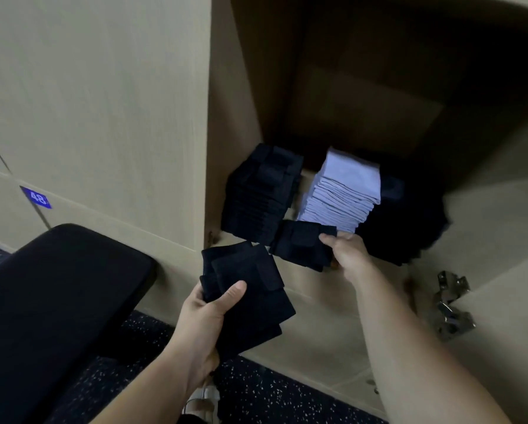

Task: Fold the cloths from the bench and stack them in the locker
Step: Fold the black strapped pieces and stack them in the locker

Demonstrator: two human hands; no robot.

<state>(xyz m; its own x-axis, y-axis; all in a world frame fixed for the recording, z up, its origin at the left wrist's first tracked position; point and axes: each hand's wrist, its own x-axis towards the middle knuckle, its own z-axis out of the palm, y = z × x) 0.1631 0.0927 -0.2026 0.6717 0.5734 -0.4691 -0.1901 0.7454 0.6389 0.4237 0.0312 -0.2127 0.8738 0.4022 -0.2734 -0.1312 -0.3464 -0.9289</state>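
Padding of the black bench [57,301] fills our lower left, under a blue number plate [36,198]. Just right of it, our left hand [204,319] grips several folded black cloths [250,301]: thumb pressed across their top, fingers curled beneath, hidden. Further right, our right hand [348,255] pinches a single folded cloth [302,244] by its right edge at the open front of the locker [317,316], just before the black stack [262,194] and white stack [342,194]. A metal hinge [449,304] sits far right.

One head-worn view is given, aimed forward and down from close by into the locker [232,102] at far right.
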